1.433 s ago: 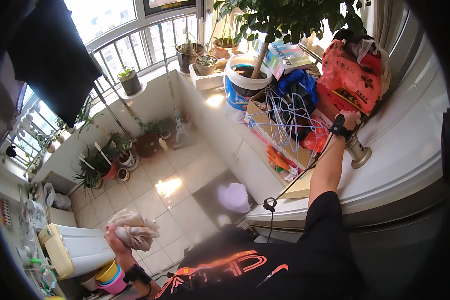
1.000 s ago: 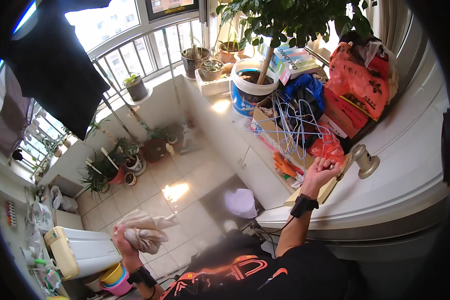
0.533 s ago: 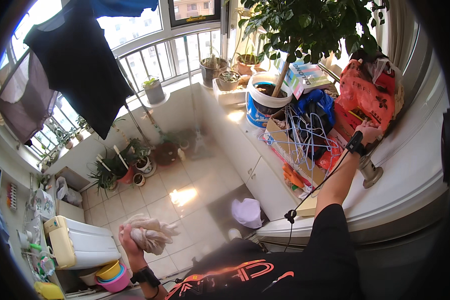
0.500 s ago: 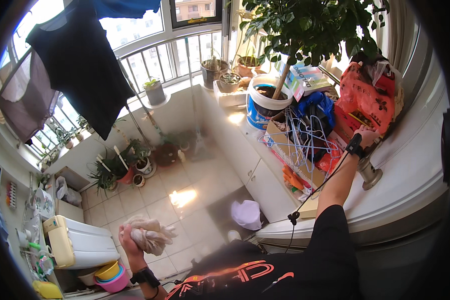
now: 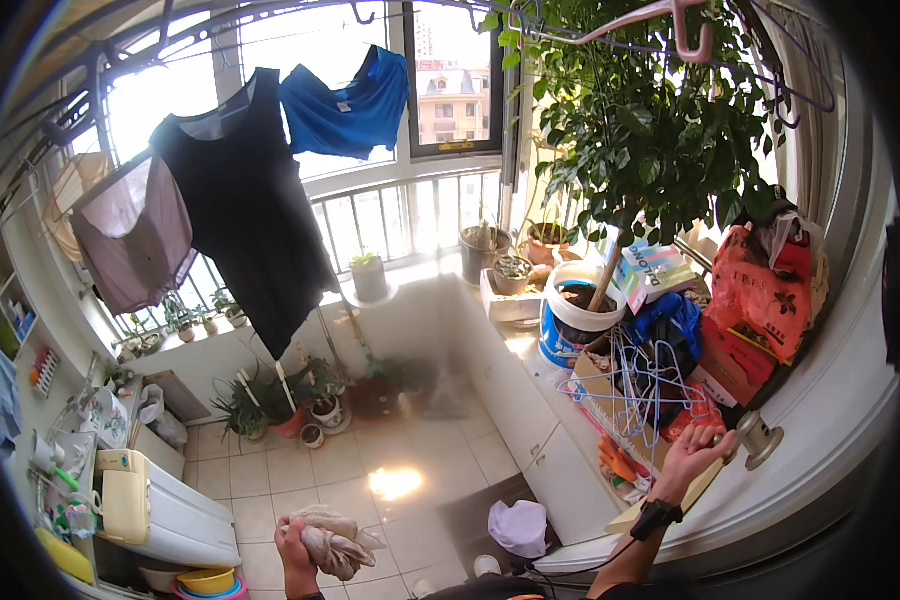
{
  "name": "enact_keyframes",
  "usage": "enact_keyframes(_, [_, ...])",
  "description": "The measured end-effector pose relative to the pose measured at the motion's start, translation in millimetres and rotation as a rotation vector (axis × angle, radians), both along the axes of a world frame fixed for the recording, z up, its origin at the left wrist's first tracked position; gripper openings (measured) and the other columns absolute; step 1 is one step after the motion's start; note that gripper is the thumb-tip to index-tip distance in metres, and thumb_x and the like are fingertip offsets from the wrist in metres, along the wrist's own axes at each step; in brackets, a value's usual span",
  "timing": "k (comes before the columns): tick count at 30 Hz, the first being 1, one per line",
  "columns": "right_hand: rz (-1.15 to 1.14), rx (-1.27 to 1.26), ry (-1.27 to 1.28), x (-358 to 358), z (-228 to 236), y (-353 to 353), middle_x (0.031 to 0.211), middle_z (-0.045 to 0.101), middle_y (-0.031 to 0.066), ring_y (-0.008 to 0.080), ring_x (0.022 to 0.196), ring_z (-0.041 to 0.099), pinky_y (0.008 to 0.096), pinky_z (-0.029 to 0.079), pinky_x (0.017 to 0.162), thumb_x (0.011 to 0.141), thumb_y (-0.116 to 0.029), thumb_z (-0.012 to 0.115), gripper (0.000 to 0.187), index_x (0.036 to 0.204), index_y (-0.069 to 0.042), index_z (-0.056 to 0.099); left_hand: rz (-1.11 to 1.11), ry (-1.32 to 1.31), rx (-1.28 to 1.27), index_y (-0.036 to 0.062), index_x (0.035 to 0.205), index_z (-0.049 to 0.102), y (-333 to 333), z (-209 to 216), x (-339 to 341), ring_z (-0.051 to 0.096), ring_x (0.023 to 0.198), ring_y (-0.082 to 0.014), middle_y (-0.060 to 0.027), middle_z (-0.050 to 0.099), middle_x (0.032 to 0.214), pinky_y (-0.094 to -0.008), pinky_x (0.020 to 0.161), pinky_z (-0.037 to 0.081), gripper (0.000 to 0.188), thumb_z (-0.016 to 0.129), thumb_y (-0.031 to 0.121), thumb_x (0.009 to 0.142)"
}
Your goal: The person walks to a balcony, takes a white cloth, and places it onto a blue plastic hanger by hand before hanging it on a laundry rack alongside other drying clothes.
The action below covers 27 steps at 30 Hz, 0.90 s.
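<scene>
My left hand (image 5: 292, 550) is closed round a bunched, greyish-beige cloth (image 5: 338, 541), held above the tiled floor at the lower left. Loose folds of the cloth hang out to the right of my fingers. On the right, my right hand (image 5: 695, 458) has its fingers curled at the lever end of a metal door handle (image 5: 763, 440) with a round base. That handle is fixed to a white door or frame (image 5: 820, 415). Just beyond my right hand lie a tangle of blue wire hangers (image 5: 635, 385) and an orange-red item (image 5: 618, 460) on the ledge.
A potted tree in a blue-and-white bucket (image 5: 570, 325) stands on the ledge, near red bags (image 5: 760, 290). Clothes, including a black top (image 5: 245, 210), hang at the left. A white washing machine (image 5: 175, 508) stands lower left; a pale bag (image 5: 518, 528) lies on the floor.
The view has tilted upward, bringing more hanging clothes and hangers in. My right hand has come from the far side of the door handle to its left. The cloth stays in my left hand.
</scene>
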State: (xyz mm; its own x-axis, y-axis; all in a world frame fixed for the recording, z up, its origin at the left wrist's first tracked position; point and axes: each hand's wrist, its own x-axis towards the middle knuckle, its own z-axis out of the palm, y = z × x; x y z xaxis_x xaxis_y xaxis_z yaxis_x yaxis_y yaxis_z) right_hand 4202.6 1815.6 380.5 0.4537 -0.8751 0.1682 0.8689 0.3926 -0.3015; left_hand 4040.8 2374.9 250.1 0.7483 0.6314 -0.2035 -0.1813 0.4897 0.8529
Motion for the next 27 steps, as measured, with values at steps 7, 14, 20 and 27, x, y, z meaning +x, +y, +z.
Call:
enact_keyframes(7, [0.584, -0.039, -0.356, 66, 106, 4, 0.077, 0.046, 0.0021, 0.0089, 0.054, 0.032, 0.0237, 0.029, 0.052, 0.096, -0.025, 0.052, 0.027, 0.095, 0.002, 0.048, 0.043, -0.069, 0.009, 0.0033, 0.087, 0.046, 4, -4, 1, 0.061, 0.069, -0.0243, -0.0137, 0.059, 0.082, -0.0354, 0.064, 0.055, 0.013, 0.055, 0.007, 0.079])
enact_keyframes(14, [0.651, -1.221, -0.150, 125, 207, 194, 0.101, 0.066, 0.0118, 0.0169, 0.092, 0.061, 0.0283, 0.046, 0.076, 0.089, -0.018, 0.051, 0.030, 0.108, 0.004, 0.062, 0.087, -0.112, -0.005, 0.0021, 0.088, 0.044, 1, 18, -17, 0.061, 0.066, -0.0260, -0.0159, 0.059, 0.081, -0.0388, 0.059, 0.057, 0.014, 0.055, 0.006, 0.082])
enact_keyframes(20, [-0.228, -1.540, -0.548, 96, 305, 276, 0.114, 0.062, 0.0142, 0.0208, 0.105, 0.058, 0.0318, 0.044, 0.090, 0.087, -0.011, 0.052, 0.028, 0.111, 0.001, 0.060, 0.150, -0.159, 0.006, 0.0016, 0.087, 0.044, -2, 23, -38, 0.061, 0.065, -0.0263, -0.0165, 0.058, 0.081, -0.0375, 0.058, 0.056, 0.013, 0.055, 0.005, 0.081])
enact_keyframes(27, [-0.399, -1.189, -0.664, 122, 400, 274, 0.128, 0.055, 0.0153, 0.0234, 0.119, 0.051, 0.0343, 0.038, 0.100, 0.093, -0.021, 0.051, 0.038, 0.125, -0.002, 0.052, 0.122, -0.105, 0.126, -0.0011, 0.088, 0.055, -4, 6, -59, 0.063, 0.072, -0.0258, -0.0153, 0.063, 0.079, -0.0349, 0.067, 0.054, 0.018, 0.051, 0.017, 0.085])
